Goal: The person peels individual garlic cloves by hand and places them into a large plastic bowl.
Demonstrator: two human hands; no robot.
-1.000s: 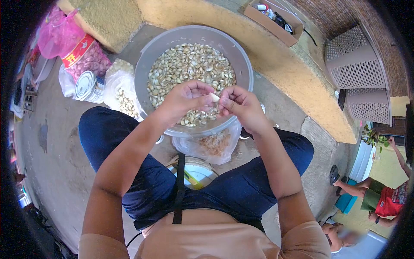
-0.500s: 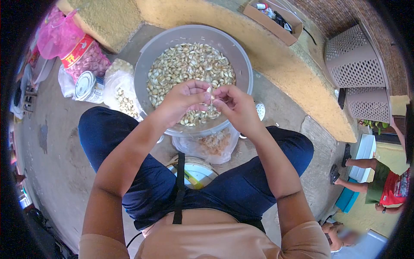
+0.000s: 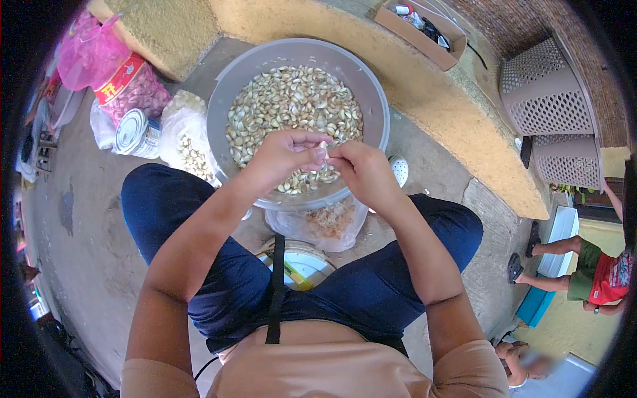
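Observation:
A wide grey basin (image 3: 232, 79) stands on the ground before my knees, with many pale garlic cloves (image 3: 292, 99) inside. Over its near part, my left hand (image 3: 288, 154) pinches a small whitish clove (image 3: 323, 147) between thumb and fingers. Close against it on the right, my right hand (image 3: 361, 166) has its thumb and forefinger pressed on the same clove. Under the basin's near rim lies a clear plastic bag (image 3: 332, 225) with brownish peel on it.
Left of the basin are a bag of cloves (image 3: 189, 132), a tin can (image 3: 136, 132) and a pink mesh sack (image 3: 136, 93). A low wall (image 3: 438, 106) curves behind, bearing a cardboard box (image 3: 418, 33). A person in red (image 3: 607, 282) is at the far right.
My right hand's fingers have closed in more tightly, and both hands have shifted slightly down. The person at the right has moved a little.

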